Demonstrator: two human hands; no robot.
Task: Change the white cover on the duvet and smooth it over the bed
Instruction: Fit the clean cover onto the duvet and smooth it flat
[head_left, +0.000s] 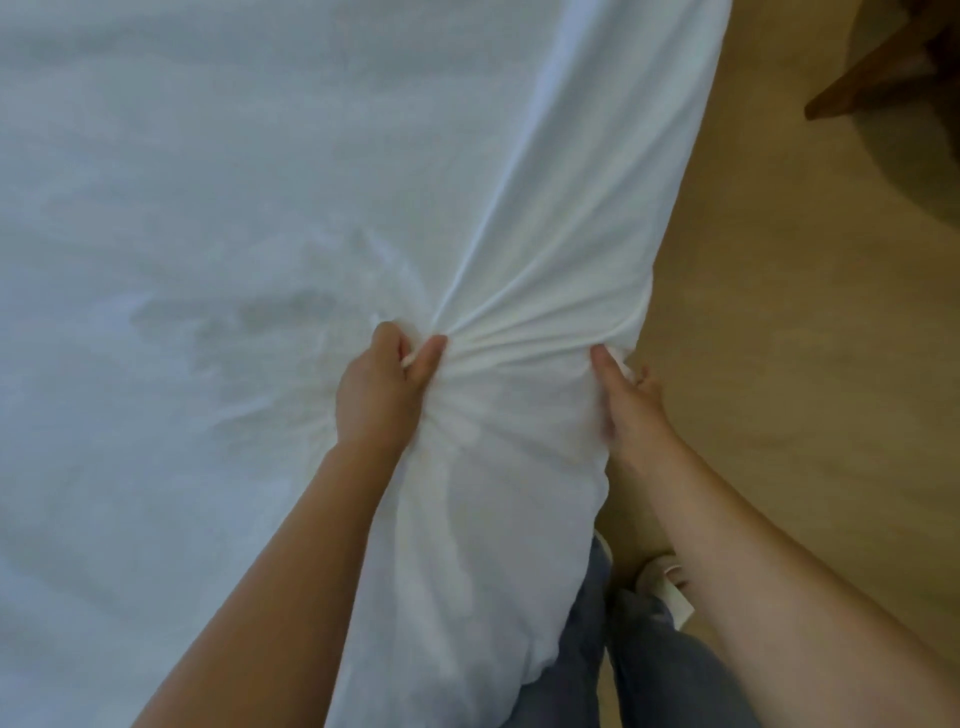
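To the right of the bed lies a tan floor (789, 374), bare where it shows. In the far upper right corner stands a piece of dark wooden furniture (883, 73), well apart from the bed and cut off by the frame. At the bottom, the person's blue jeans (654, 670) stand close against the bed's near corner, and a pale shoe (662, 574) shows on the floor just beside them, partly hidden by the right forearm. Nothing lies between the hands and the cloth.

The white cover (249, 197) fills the left and middle of the view, spread over the bed and hiding it. Its long run goes away from the person towards the top of the frame, and its right edge slants from the upper right down to the near corner, hanging over the side of the bed. Greyish patches show through the cloth near the middle, perhaps the duvet inside, though the view is too soft to be sure.

The left hand (384, 387) grips a bunch of the cover between thumb and curled fingers. Tight folds fan out from that grip, and one long crease runs up towards the upper right. The right hand (631, 402) pinches the cover's right edge at the bed's side, with the cloth stretched in short pleats between the two hands. Below them the cover bulges down over the near corner.
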